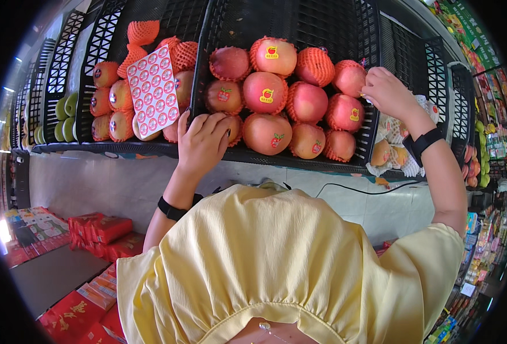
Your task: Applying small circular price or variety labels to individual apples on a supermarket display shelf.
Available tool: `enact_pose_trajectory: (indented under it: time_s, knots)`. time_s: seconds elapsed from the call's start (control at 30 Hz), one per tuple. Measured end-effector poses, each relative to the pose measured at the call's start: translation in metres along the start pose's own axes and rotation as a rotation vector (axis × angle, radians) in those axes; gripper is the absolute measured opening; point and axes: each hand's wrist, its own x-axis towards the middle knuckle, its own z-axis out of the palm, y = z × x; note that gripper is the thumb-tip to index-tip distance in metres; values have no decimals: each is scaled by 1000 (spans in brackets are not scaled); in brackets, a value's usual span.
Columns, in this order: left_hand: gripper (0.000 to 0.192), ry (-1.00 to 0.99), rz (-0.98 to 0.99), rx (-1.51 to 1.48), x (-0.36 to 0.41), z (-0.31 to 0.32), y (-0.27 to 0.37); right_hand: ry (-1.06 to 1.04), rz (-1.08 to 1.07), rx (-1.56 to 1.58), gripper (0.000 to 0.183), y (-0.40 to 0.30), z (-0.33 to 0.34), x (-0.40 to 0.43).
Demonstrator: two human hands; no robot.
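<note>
Red apples (265,92) in orange foam nets stand in rows in a black plastic crate (253,17) before me. Several bear small stickers. My left hand (204,139) lies over the crate's front-left corner, its fingers on an apple (235,129) that it partly hides. At the crate's right wall, my right hand (386,92) has bent fingers beside the upper right apple (349,78). A tiny yellow and white bit shows at its fingertips; whether it is pinched there is unclear. A sheet of round red-and-white stickers (153,90) leans on the fruit in the left crate.
More netted apples (103,101) fill the front of the left crate, with green fruit (66,118) beyond. White-netted fruit (393,150) sits at the right. A black cable (365,192) crosses the floor. Red gift boxes (103,232) are stacked behind me at the left.
</note>
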Motion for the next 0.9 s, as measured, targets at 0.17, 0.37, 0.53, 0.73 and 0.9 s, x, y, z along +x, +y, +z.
enact_pose_trajectory:
  time_s: [0.17,0.37,0.53,0.73,0.9]
  knots:
    - [21,0,4,-15,2,-1,2,59,-27,89,8,-16,4,-13]
    - [19,-1,15,-87,6,-14,6,329,507,953,20,-59,-28,-13]
    - [33,-115,201,-567,49,-51,24,248,333,1116,25,-145,-34,37]
    - [31,-281,45,-819,61,-51,38,343,233,1242,26,-178,-32,71]
    - [16,-321,20,-1044,61,-51,39,130,317,1572,29,-181,-30,66]
